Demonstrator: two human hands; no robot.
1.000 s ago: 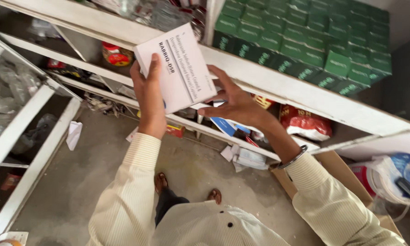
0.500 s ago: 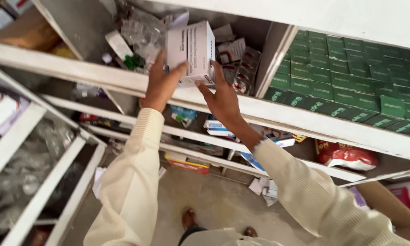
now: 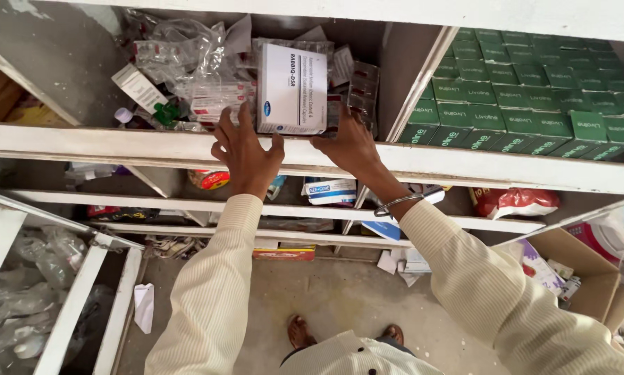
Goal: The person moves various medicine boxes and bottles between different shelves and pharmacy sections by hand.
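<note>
Both hands, left hand (image 3: 246, 156) and right hand (image 3: 350, 146), grasp one white box (image 3: 291, 90) standing left of the stacked green boxes (image 3: 534, 104).

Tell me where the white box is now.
Head view, top centre: the white box stands on the upper shelf between both hands, left of the green cartons.
</note>
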